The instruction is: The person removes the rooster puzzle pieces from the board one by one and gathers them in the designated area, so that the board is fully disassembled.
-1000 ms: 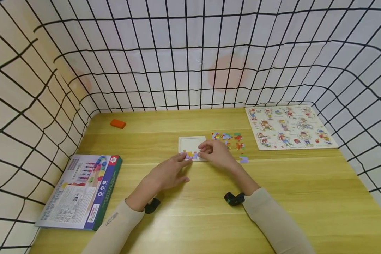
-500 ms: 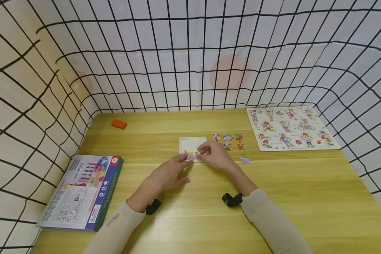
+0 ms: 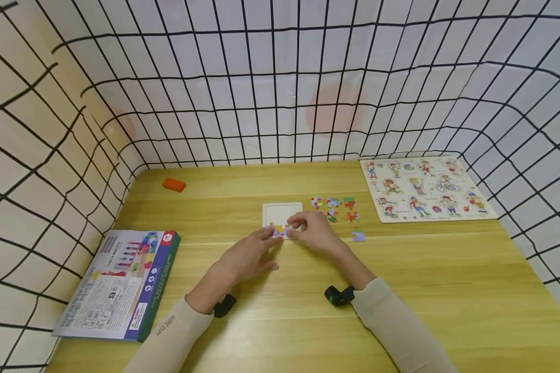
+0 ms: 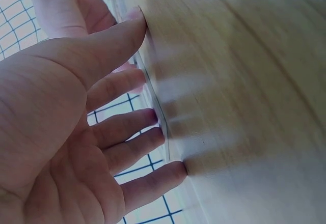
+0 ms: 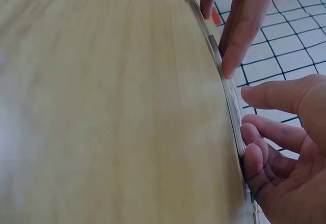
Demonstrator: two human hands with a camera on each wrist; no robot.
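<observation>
A pale puzzle board lies on the table in the head view. Several colourful puzzle pieces form a row along its near edge. My left hand rests its straight fingertips on the board's near left corner and those pieces. From the right, my right hand touches the right end of the row with its thumb. A gap shows between right thumb and index finger in the right wrist view, where the pieces are hidden. Several loose puzzle pieces lie right of the board, beyond the right hand.
A boxed toy lies at the left edge of the table. An orange block sits at the back left. At the back right is a wooden picture board with figures. Black wire mesh encloses the back and sides.
My right hand has shifted slightly left along the row of pieces, its thumb now closer to the left fingers. The left hand stays in place.
</observation>
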